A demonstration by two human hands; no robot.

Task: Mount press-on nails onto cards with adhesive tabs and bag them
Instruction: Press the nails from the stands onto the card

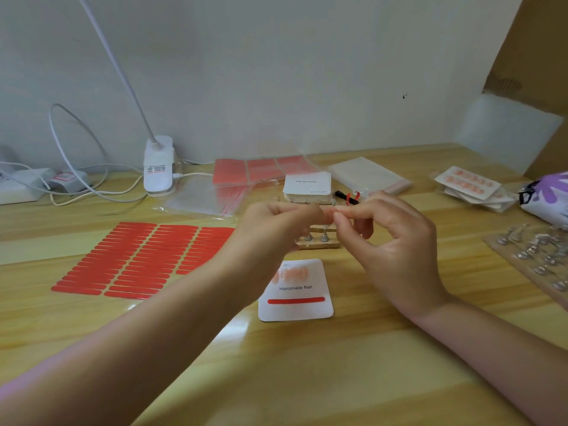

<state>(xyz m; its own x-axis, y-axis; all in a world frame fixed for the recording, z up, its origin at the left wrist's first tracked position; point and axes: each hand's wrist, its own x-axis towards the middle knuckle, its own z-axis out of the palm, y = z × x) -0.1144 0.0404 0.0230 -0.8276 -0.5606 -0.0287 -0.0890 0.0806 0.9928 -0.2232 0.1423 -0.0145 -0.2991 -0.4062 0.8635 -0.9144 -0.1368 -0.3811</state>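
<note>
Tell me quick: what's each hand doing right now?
Left hand: fingers curled, pinching something too small and blurred to identify.
Right hand: fingertips pinched against the left's, apparently on the same tiny item.

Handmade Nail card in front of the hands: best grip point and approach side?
Likely the bare right edge of the Handmade Nail card, approached from the right. It lies flat on the table, so slide fingertips under that edge and pinch. Nails sit along the top, the red adhesive strip near the bottom; avoid both.
</note>
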